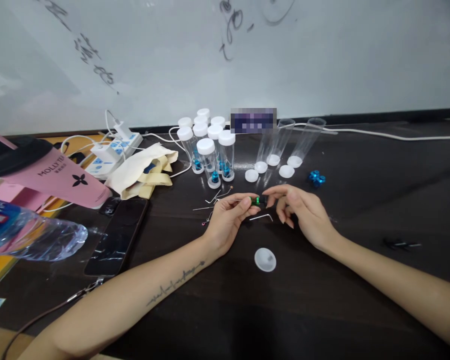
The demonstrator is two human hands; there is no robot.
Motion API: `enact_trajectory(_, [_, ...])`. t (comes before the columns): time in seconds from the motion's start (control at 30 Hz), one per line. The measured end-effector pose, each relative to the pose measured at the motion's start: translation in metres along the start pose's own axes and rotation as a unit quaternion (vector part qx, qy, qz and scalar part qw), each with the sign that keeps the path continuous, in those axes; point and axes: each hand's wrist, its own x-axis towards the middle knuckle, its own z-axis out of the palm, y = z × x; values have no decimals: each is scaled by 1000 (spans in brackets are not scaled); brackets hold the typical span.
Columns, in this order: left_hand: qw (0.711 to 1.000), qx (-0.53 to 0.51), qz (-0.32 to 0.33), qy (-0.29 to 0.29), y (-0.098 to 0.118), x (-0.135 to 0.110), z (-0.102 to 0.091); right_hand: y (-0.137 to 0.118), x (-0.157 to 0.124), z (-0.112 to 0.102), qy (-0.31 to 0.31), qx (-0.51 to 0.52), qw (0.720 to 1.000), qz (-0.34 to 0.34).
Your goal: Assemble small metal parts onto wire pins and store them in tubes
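My left hand [228, 220] pinches a small green and black cylindrical piece [258, 200] between thumb and fingers. The black end points right, towards my right hand [303, 212]. That hand has its fingers bent and apart, fingertips right beside the black end; whether they touch it I cannot tell. Just below the piece lies an L-shaped hex key [261, 217] on the dark table. Several thin pins and wires [213, 199] are scattered behind my left hand. Nearer to me sits a round translucent white lid [265, 259] with a small grey spot.
Capped clear tubes [206, 150] with blue parts stand at the back. Uncapped tubes [307, 140] and white caps [287, 171] are right of them. Blue metal parts [316, 178] and black screw-like pieces [399, 244] lie right. A phone [118, 240], bottle [33, 232] and pink cup [60, 175] occupy the left.
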Motion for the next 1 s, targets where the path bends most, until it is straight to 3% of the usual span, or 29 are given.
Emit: enact_trajectory(1.0, [1000,-8,-6,16,2,-2,5,3,-1,-1,-8,-10,1000,-11])
